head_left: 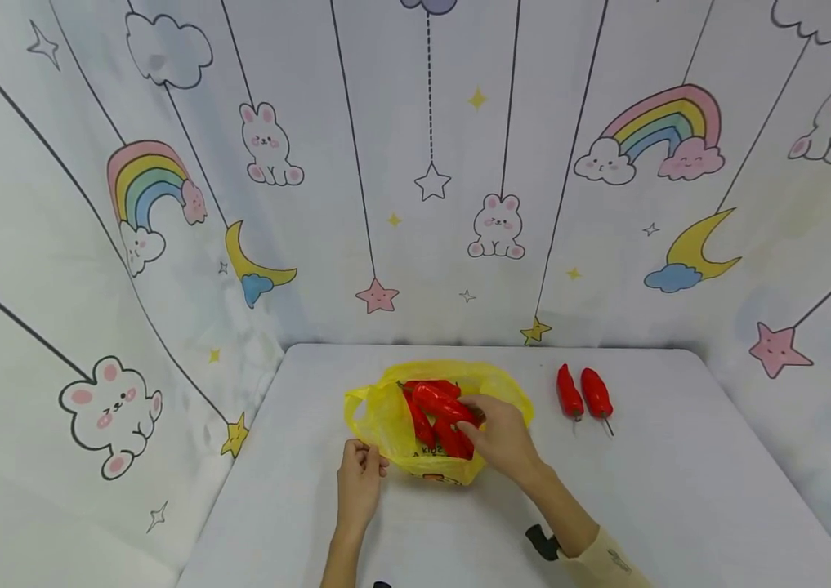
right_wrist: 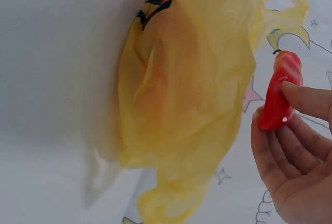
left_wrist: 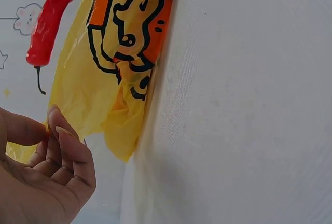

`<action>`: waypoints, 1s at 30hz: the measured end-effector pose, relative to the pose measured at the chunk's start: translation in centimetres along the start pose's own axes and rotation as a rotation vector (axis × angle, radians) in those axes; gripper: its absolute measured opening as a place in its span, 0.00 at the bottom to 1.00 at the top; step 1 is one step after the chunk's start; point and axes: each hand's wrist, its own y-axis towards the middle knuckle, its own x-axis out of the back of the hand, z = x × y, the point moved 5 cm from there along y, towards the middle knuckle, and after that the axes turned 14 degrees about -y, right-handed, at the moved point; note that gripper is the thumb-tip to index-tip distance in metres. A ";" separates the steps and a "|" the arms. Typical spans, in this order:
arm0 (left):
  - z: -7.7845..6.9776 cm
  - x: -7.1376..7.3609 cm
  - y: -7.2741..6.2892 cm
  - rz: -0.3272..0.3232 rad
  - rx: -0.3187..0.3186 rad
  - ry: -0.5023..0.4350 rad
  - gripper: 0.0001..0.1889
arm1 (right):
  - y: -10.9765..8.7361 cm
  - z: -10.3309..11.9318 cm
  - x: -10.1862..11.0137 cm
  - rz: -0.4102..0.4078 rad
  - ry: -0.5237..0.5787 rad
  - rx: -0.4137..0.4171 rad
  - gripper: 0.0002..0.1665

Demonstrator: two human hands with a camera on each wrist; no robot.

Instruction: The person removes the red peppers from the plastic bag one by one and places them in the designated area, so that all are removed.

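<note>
A yellow plastic bag with a cartoon print lies on the white table, its mouth spread wide. Several red peppers are inside it. My right hand holds one red chili pepper by its blunt end between thumb and fingers, over the bag's mouth. The stem of this pepper points to the left in the head view. At the bag's near left edge, my left hand pinches the thin plastic between thumb and fingers.
Two more red peppers lie side by side on the table, right of the bag. Behind the table hangs a white backdrop printed with rainbows, rabbits and stars. A black object is at the right wrist.
</note>
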 end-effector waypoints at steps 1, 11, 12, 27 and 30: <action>0.0 0.0 0.0 0.000 0.000 -0.002 0.06 | 0.0 -0.1 0.2 -0.003 0.012 0.000 0.25; 0.2 -0.1 -0.1 -0.007 -0.007 0.009 0.05 | 0.1 -0.6 2.5 -0.078 0.040 0.029 0.26; 0.2 -0.1 -0.1 -0.009 -0.008 0.011 0.05 | 0.1 -0.7 2.8 -0.087 0.039 0.031 0.26; 0.1 -0.1 -0.1 -0.006 0.011 0.011 0.04 | 0.5 -3.6 5.7 -0.204 0.043 -0.058 0.27; 0.0 -0.2 -0.2 -0.006 0.003 0.015 0.04 | 0.4 -4.7 6.4 -0.237 0.043 -0.068 0.27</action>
